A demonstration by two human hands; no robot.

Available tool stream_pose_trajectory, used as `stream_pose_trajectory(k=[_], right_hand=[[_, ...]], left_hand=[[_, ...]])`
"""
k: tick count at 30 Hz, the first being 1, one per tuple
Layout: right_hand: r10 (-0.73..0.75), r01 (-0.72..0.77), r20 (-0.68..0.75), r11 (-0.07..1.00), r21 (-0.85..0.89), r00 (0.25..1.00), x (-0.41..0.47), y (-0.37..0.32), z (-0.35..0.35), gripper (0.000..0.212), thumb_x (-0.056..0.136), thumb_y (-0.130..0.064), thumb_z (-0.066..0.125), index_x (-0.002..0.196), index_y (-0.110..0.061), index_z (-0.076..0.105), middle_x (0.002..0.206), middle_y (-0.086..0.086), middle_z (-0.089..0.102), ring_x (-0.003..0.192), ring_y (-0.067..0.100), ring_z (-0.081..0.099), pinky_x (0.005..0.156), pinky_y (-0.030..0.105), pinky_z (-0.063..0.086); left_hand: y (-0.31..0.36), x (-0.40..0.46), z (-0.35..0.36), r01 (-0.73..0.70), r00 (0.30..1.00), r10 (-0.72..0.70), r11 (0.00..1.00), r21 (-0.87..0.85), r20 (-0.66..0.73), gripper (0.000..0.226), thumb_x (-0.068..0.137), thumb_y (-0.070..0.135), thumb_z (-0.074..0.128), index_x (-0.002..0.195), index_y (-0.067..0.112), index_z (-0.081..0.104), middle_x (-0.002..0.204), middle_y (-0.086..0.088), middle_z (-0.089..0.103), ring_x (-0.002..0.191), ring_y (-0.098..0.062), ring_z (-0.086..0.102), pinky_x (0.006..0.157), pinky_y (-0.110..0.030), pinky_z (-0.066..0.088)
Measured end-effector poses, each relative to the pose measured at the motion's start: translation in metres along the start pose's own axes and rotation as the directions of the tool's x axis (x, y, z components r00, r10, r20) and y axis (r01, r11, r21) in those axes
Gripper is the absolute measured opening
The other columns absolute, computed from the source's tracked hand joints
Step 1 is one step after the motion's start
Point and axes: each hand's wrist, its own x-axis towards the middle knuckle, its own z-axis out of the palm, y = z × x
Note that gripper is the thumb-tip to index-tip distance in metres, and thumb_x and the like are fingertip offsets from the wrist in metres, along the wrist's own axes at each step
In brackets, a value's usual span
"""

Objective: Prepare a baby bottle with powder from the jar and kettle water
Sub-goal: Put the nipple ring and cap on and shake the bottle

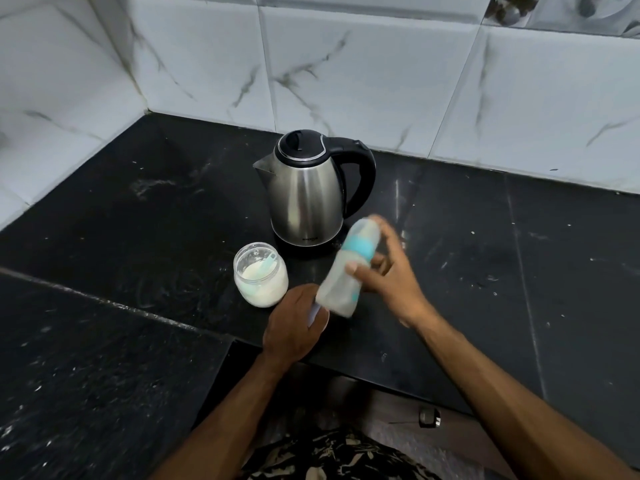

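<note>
My right hand [388, 271] grips a clear baby bottle [346, 271] with a teal collar and a clear cap. The bottle is tilted, top toward the kettle, and blurred. My left hand [294, 323] holds a white object, perhaps the jar's lid, just under the bottle's base; I cannot tell more. An open glass jar [260, 275] of white powder stands left of my hands, with a light teal scoop inside it. A steel kettle [304, 188] with a black lid and handle stands behind, spout to the left.
The black stone counter [138, 209] fills a corner under white marbled wall tiles [363, 71]. White specks dot its surface. A counter edge [346, 365] runs near my body, with a floor below.
</note>
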Motion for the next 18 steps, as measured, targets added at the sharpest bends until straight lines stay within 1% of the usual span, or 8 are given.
stream_pose_trajectory(k=[2, 3, 6, 8, 9, 12, 13, 18], right_hand=[[0.024, -0.010, 0.137, 0.995, -0.098, 0.990, -0.005, 0.004, 0.001, 0.090, 0.074, -0.009, 0.080, 0.147, -0.029, 0.032, 0.113, 0.016, 0.067, 0.098, 0.027, 0.070, 0.077, 0.039, 0.059], [-0.004, 0.011, 0.102, 0.998, -0.067, 0.995, -0.002, 0.000, 0.000, 0.088, 0.075, -0.008, 0.081, 0.145, -0.030, 0.033, 0.113, 0.016, 0.068, 0.098, 0.026, 0.071, 0.076, 0.038, 0.059], [-0.061, 0.099, -0.230, 0.982, 0.159, 0.971, 0.016, -0.014, -0.010, 0.080, 0.078, -0.015, 0.075, 0.143, -0.034, 0.033, 0.103, 0.007, 0.071, 0.093, 0.024, 0.070, 0.067, 0.038, 0.059], [-0.057, 0.128, -0.285, 0.963, 0.236, 0.957, 0.019, -0.016, -0.012, 0.078, 0.080, -0.017, 0.072, 0.144, -0.034, 0.031, 0.099, 0.003, 0.071, 0.092, 0.023, 0.069, 0.068, 0.041, 0.060], [-0.050, 0.100, -0.239, 0.975, 0.201, 0.970, 0.015, -0.013, -0.009, 0.078, 0.079, -0.015, 0.073, 0.143, -0.035, 0.032, 0.101, 0.004, 0.071, 0.091, 0.022, 0.070, 0.067, 0.040, 0.060], [0.015, -0.010, 0.075, 0.998, -0.068, 0.997, -0.007, -0.004, 0.001, 0.085, 0.078, -0.001, 0.078, 0.142, -0.033, 0.033, 0.114, 0.013, 0.067, 0.094, 0.020, 0.071, 0.072, 0.032, 0.059], [0.014, -0.004, 0.111, 0.996, -0.093, 0.994, -0.008, -0.002, 0.001, 0.086, 0.078, 0.002, 0.076, 0.144, -0.030, 0.032, 0.113, 0.013, 0.067, 0.094, 0.019, 0.071, 0.072, 0.032, 0.059], [-0.056, 0.117, -0.288, 0.973, 0.200, 0.956, 0.017, -0.017, -0.012, 0.081, 0.081, -0.017, 0.074, 0.147, -0.029, 0.029, 0.101, 0.006, 0.070, 0.092, 0.023, 0.069, 0.065, 0.039, 0.059]], left_hand=[[0.000, 0.000, -0.001, -0.013, 1.000, 0.014, 1.000, -0.003, 0.018, 0.039, 0.083, 0.033, 0.061, 0.117, 0.014, 0.060, 0.114, -0.004, 0.066, 0.105, -0.014, 0.054, 0.089, -0.013, 0.033], [-0.001, 0.001, 0.000, -0.011, 1.000, 0.011, 1.000, 0.009, 0.016, 0.039, 0.086, 0.036, 0.059, 0.118, 0.013, 0.061, 0.115, -0.004, 0.066, 0.106, -0.015, 0.055, 0.091, -0.014, 0.034], [-0.003, -0.001, 0.004, 0.025, 1.000, -0.024, 0.999, 0.023, -0.012, 0.043, 0.093, 0.043, 0.048, 0.119, 0.013, 0.064, 0.120, 0.000, 0.065, 0.112, -0.013, 0.056, 0.099, -0.011, 0.031], [-0.002, -0.001, 0.004, 0.029, 1.000, -0.029, 0.999, 0.028, -0.010, 0.042, 0.094, 0.044, 0.048, 0.118, 0.014, 0.064, 0.120, 0.001, 0.065, 0.113, -0.012, 0.056, 0.099, -0.011, 0.031], [-0.002, 0.000, 0.003, 0.027, 1.000, -0.027, 0.999, 0.023, -0.008, 0.041, 0.093, 0.042, 0.050, 0.118, 0.013, 0.064, 0.119, 0.000, 0.065, 0.112, -0.012, 0.056, 0.098, -0.011, 0.031], [0.001, 0.000, -0.001, -0.009, 1.000, 0.009, 1.000, -0.014, 0.005, 0.034, 0.086, 0.028, 0.064, 0.115, 0.011, 0.062, 0.114, -0.004, 0.066, 0.106, -0.013, 0.054, 0.092, -0.009, 0.031], [0.001, 0.001, -0.002, -0.019, 1.000, 0.019, 1.000, -0.012, 0.010, 0.034, 0.085, 0.027, 0.064, 0.115, 0.012, 0.062, 0.114, -0.004, 0.066, 0.106, -0.013, 0.054, 0.092, -0.010, 0.032], [0.000, 0.000, 0.002, 0.023, 1.000, -0.022, 0.999, 0.033, -0.009, 0.041, 0.093, 0.042, 0.048, 0.117, 0.013, 0.064, 0.118, 0.000, 0.065, 0.111, -0.013, 0.056, 0.099, -0.012, 0.031]])
